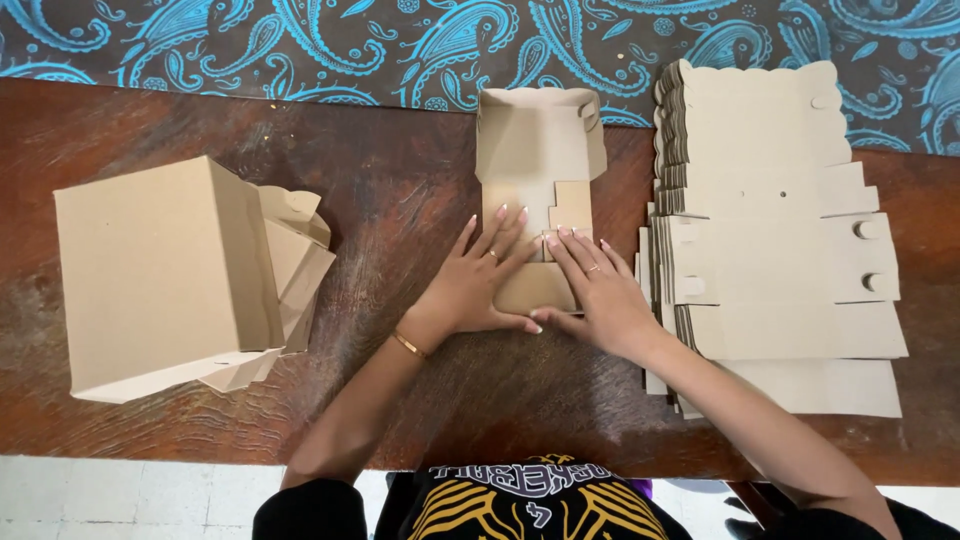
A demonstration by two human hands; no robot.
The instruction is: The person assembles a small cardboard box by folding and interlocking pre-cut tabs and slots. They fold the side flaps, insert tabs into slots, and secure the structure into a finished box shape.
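A flat tan cardboard box blank (538, 150) lies on the dark wooden table (400, 190), partly folded, with its far flaps standing up. My left hand (480, 280) presses flat on the blank's near left part, fingers spread. My right hand (592, 290) presses on the near right part, fingers together and touching the left hand's fingertips. Both thumbs rest along the blank's near edge. Neither hand grips anything; the near end of the blank is hidden under my palms.
A tall stack of flat box blanks (780, 240) lies to the right. To the left sit assembled cardboard boxes (160, 275), with more folded ones behind. A blue paisley cloth (300, 40) runs along the table's far edge. A pale tiled floor (130, 500) shows below the near edge.
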